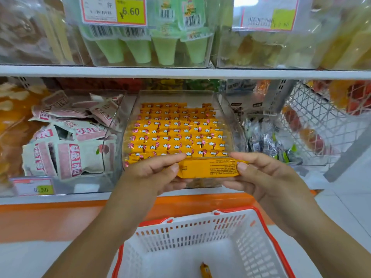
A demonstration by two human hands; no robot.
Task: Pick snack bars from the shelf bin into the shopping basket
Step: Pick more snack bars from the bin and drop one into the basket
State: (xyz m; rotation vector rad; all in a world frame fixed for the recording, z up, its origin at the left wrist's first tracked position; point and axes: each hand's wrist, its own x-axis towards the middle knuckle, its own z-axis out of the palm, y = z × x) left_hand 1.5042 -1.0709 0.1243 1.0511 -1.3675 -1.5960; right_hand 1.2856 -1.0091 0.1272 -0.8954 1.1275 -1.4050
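Head | left hand (154, 174), right hand (261, 174) pinch snack bar (208, 168) | tag (114, 10) likely ¥6.60

One yellow snack bar (208, 168) lies flat, small print up, pinched at its ends by the left hand (152, 173) and right hand (267, 173); behind it the clear bin (226, 117) holds neat rows of bars (174, 135); below, the white, red-rimmed basket (200, 231) holds one lone bar (205, 270).
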